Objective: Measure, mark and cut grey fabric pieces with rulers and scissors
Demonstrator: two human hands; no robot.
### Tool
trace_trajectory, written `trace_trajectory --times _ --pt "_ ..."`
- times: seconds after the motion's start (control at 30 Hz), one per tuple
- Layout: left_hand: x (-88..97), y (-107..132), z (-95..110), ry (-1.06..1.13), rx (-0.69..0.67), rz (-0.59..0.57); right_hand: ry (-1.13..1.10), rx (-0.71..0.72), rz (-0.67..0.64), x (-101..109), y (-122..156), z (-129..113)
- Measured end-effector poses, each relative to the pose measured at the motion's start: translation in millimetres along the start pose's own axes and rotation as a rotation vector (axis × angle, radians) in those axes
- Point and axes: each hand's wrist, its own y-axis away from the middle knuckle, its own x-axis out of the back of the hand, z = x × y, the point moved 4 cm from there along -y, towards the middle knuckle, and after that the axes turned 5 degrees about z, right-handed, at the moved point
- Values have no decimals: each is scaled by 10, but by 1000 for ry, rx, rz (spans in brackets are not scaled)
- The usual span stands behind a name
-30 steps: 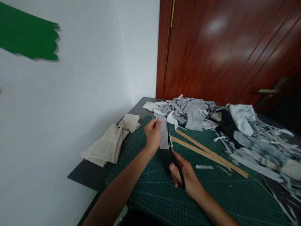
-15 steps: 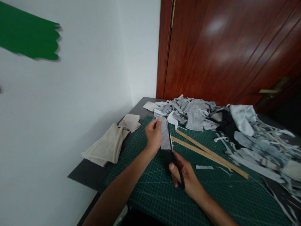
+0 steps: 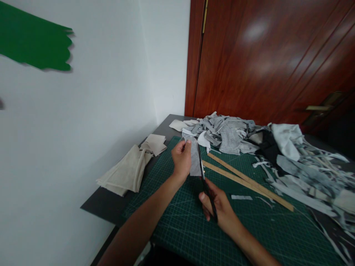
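My left hand [image 3: 182, 157] pinches a grey piece of fabric [image 3: 195, 162] between thumb and fingers, holding it up above the green cutting mat [image 3: 169, 216]. In my right hand [image 3: 215, 203] is a pair of black-handled scissors [image 3: 207, 190], pointing away from me. Their blades lie along the right edge of the fabric and look closed or nearly so. Just right of that hand, a narrow grey fabric strip [image 3: 242, 197] lies flat on the mat.
Two wooden rulers [image 3: 249, 181] cross on the mat. Grey fabric scraps [image 3: 230, 135] are heaped at the back, and more strips [image 3: 313, 181] spread along the right. Folded cream cloth [image 3: 126, 171] lies at the left edge, by the white wall [image 3: 111, 92]. A wooden door [image 3: 263, 66] stands behind.
Both hands, the fabric and the scissors stay practically in place. The whole view has shifted very slightly.
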Motion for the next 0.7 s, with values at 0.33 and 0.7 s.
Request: trace_trajectory --times 0.33,0.7 --pt "9 -2 -32 4 -8 -11 17 3 11 7 -5 28" --pt "-4 -2 -31 35 -2 -20 37 -14 15 2 -9 11"
